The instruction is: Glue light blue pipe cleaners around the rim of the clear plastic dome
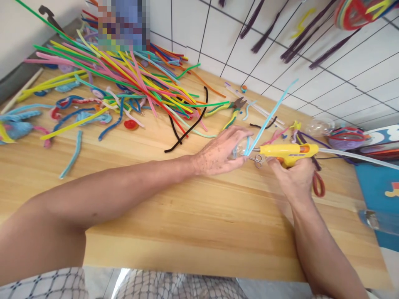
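My left hand (220, 153) is wrapped round a small clear plastic ball (239, 148), partly hidden by the fingers. A light-blue pipe cleaner (272, 114) lies against the ball and sticks up to the right. In my right hand (296, 178) is a yellow glue gun (285, 153), its nozzle pointing left and meeting the ball and the pipe cleaner's lower end; whether it touches is too fine to tell. A white glue stick (358, 155) trails from the gun's back. Just under the nozzle, scissors (257, 161) show their metal finger rings.
Many coloured pipe cleaners (140, 83) are heaped at the back left. Green-and-yellow pliers (232, 111) lie behind my hands. A red loop (318, 185) and a yarn-wrapped ball (347, 137) are at the right. A white tiled wall (280, 74) with hanging tassels borders the wooden table (187, 232).
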Motion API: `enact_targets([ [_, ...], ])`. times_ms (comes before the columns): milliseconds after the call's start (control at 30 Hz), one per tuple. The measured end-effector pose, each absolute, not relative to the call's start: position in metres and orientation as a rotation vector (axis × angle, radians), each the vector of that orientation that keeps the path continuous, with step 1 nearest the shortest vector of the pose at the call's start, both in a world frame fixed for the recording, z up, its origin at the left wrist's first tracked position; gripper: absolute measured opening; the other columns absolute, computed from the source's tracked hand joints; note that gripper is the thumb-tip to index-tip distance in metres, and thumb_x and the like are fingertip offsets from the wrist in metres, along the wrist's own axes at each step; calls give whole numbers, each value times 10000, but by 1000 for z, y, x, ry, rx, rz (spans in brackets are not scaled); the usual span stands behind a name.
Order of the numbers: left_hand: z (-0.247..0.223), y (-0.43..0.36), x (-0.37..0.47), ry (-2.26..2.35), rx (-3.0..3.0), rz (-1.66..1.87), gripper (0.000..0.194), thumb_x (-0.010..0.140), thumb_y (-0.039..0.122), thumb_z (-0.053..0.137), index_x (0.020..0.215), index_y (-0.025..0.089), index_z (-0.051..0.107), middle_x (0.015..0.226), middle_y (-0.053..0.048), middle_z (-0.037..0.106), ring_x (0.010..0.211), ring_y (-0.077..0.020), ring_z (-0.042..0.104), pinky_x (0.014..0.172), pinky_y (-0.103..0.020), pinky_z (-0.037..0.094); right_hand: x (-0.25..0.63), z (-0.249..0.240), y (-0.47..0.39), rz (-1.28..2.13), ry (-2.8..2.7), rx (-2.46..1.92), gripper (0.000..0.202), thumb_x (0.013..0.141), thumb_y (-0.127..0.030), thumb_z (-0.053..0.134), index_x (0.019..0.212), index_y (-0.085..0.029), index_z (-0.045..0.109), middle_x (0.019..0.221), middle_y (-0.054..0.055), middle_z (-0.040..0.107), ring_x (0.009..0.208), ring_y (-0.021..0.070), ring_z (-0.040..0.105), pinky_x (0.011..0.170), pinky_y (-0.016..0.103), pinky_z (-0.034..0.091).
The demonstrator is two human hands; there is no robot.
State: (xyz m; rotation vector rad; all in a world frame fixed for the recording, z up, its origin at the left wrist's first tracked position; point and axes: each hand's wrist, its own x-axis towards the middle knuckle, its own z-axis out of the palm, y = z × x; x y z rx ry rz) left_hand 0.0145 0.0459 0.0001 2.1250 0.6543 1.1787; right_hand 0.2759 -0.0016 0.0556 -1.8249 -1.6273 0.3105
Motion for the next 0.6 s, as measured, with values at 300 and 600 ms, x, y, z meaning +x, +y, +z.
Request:
enact_targets([
  [300,1,46,14,639,2137,1184,593,998,329,662,1560,227,503,1600,-182,601,1552,-336,554,1332,-580,477,271,58,-3,314,-1629,-1799,167,771,-441,773,808,-278,774,762,18,777,745,291,740,788,464,604],
  [600,1,46,14,629,2146,1191,580,1003,327,660,1549,217,498,1584,-195,608,1549,-328,559,1331,-582,482,274,53,-3,246,-1604,-1819,171,756,-447,781,756,-283,732,714,8,758,707,285,730,711,428,585],
])
